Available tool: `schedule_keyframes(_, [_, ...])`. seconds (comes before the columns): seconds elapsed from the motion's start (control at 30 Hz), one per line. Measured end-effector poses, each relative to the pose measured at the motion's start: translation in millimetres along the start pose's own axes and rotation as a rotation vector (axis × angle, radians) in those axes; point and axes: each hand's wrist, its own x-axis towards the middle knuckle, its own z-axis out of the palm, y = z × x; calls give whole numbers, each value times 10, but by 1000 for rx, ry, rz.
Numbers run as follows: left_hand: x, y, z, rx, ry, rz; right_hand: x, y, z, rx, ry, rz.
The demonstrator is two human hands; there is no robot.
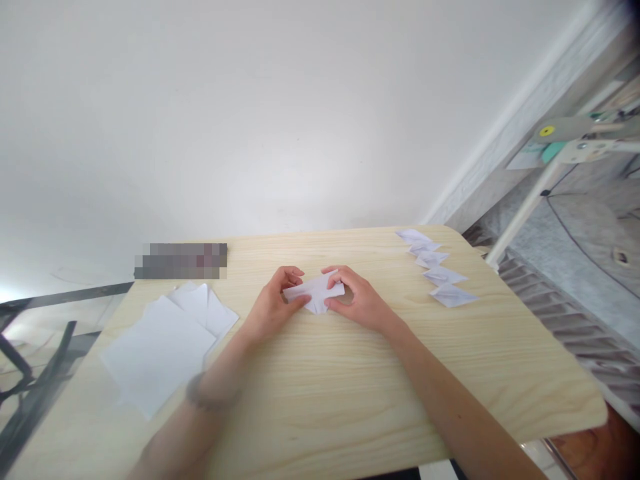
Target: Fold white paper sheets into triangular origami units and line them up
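A small folded piece of white paper [316,291] is held between my two hands above the middle of the wooden table [320,387]. My left hand [277,297] pinches its left end, with the thumb on the near face. At the other end my right hand [354,298] grips it, the index finger bent over the top and the thumb low at the near edge. Flaps and creases show on the paper, and a pointed part hangs down at its lower middle. Parts of it are hidden behind my fingers.
Loose white sheets [170,347] lie spread at the table's left. Several folded paper boats [453,295] stand in a row at the right. A pixelated dark object [180,261] rests at the back left corner. A white wall [300,120] rises behind the table.
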Motion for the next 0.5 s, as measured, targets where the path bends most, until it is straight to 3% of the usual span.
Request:
schedule_keyframes(0.13, [-2, 56, 20, -161, -41, -70, 4, 19, 67, 186, 32, 133])
schedule_keyframes(0.27, [-9, 67, 38, -151, 19, -75, 4, 59, 130, 341, 73, 193])
schedule_keyframes(0.5, [-33, 116, 75, -107, 27, -111, 2, -28, 136, 41, 115, 200])
